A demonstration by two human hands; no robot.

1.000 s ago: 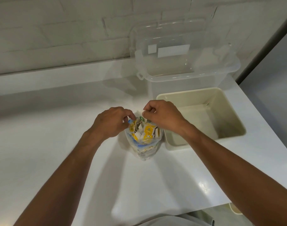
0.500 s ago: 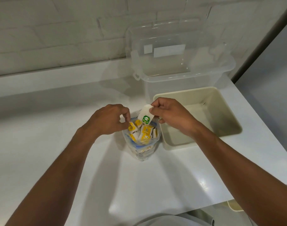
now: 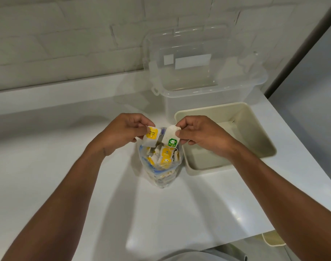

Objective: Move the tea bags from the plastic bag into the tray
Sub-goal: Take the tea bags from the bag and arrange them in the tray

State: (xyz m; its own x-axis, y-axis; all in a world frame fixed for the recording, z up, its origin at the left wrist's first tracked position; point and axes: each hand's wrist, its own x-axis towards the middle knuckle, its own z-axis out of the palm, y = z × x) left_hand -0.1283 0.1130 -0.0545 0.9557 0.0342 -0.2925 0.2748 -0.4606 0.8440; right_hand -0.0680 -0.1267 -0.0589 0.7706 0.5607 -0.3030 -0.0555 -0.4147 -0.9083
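Note:
A clear plastic bag stands upright on the white counter, holding several tea bags with yellow tags. Above its mouth my left hand pinches a tea bag with a yellow tag. My right hand pinches a tea bag with a green tag beside it. Both tea bags hang just over the bag's opening. The beige tray sits immediately right of the bag, and nothing shows inside it.
A clear plastic storage box with its lid up stands behind the tray against the white brick wall. The white counter stretches left and toward me. Its right edge drops off beside the tray.
My right hand lifted the green-tagged tea bag out of the bag. My left hand let go of the bag's rim and pulled up a yellow-tagged tea bag.

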